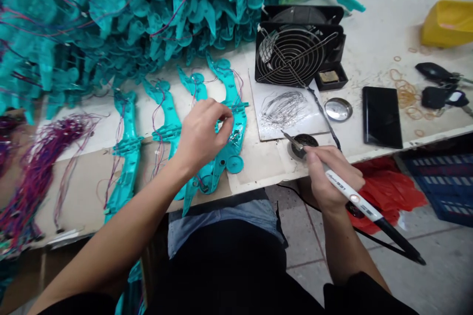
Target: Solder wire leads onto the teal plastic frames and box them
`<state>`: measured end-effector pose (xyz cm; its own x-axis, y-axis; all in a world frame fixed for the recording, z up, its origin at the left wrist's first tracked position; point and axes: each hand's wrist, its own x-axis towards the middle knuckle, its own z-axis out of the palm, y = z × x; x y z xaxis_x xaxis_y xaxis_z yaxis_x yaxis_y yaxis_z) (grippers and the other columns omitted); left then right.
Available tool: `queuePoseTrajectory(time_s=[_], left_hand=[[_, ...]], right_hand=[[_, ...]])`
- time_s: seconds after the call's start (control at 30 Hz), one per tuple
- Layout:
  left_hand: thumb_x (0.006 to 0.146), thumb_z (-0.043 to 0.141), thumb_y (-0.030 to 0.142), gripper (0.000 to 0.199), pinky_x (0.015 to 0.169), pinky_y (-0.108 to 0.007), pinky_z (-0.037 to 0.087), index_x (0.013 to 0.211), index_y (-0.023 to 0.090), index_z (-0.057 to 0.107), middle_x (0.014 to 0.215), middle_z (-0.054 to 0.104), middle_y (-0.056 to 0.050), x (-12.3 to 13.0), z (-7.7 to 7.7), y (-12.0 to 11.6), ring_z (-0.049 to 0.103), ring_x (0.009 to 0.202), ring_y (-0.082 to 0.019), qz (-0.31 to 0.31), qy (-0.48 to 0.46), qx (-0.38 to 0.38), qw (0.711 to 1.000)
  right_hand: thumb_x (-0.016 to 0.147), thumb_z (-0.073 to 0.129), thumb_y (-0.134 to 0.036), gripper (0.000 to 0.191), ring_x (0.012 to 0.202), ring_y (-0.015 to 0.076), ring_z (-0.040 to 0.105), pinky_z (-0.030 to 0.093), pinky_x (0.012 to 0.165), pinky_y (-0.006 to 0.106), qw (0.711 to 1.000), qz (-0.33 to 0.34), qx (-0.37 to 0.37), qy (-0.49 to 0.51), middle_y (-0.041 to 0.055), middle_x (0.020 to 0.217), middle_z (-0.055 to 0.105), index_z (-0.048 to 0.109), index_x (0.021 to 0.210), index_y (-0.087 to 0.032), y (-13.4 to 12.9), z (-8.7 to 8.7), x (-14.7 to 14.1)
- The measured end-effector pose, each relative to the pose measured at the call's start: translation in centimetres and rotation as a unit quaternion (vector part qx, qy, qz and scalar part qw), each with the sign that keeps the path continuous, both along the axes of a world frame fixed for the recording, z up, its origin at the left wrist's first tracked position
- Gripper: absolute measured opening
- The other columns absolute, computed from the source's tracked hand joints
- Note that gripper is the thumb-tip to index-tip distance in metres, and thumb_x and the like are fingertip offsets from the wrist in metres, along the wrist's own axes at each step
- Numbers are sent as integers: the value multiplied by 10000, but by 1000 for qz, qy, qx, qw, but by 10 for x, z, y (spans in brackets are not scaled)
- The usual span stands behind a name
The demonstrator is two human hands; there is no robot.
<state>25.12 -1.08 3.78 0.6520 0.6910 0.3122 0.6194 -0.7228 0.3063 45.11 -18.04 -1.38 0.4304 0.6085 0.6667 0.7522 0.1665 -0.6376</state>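
My right hand (pixel 328 174) grips a white pen-style soldering iron (pixel 356 200), its tip pointing up and left over a small round tin (pixel 314 141) with dark contents. My left hand (pixel 199 133) is closed, thumb and forefinger pinched together; what lies between them is too small to make out. It hovers over the rightmost teal plastic shell (pixel 230 89), which has thin wires and small fittings. More teal shells with red and blue wires lie to the left, including one by the wrist (pixel 170 110) and another farther left (pixel 128 157).
A black fan (pixel 290 54) stands behind a tangle of thin silvery wire (pixel 284 108) on a white board. A sponge tray (pixel 330 77), round metal lid (pixel 338 109) and phone (pixel 382 117) lie rightward. Heaped teal shells (pixel 166 15) fill the back; bundled wires (pixel 44 172) lie left.
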Motion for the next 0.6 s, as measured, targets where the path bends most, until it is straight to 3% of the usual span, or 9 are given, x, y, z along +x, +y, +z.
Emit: queuePoseTrajectory(time_s=[0.17, 0.3, 0.47, 0.6], left_hand=[[882, 499, 179, 258, 914, -429, 448, 1064, 132, 675, 1046, 615, -155, 18, -18, 2, 547, 1066, -304, -30, 170, -30, 985], [834, 480, 114, 286, 875, -445, 461, 1029, 69, 685, 1078, 603, -205, 39, -21, 3, 547, 1071, -344, -26, 262, -21, 964], [834, 476, 113, 287, 889, -427, 476, 1003, 86, 706, 1057, 629, -185, 45, -23, 10, 578, 1078, -332, -28, 271, -55, 960], [828, 487, 110, 264, 881, -410, 491, 967, 118, 711, 1003, 664, -157, 40, -30, 12, 613, 1023, -300, -5, 187, -91, 978]], right_hand=[[863, 645, -145, 150, 743, 197, 699, 582, 656, 363, 1000, -2, 10, -5, 46, 868, 755, 743, 955, -213, 2, 2, -6], [861, 648, -151, 146, 752, 203, 707, 591, 661, 368, 1000, -2, 9, -9, 52, 876, 758, 742, 957, -208, 1, 2, -8], [869, 637, -171, 128, 723, 202, 704, 593, 645, 359, 1000, -5, 12, -4, 54, 839, 756, 747, 926, -205, 2, 3, -11], [862, 642, -148, 147, 723, 192, 699, 590, 640, 339, 1000, 7, 28, -1, 48, 830, 754, 749, 945, -204, 4, 2, -14]])
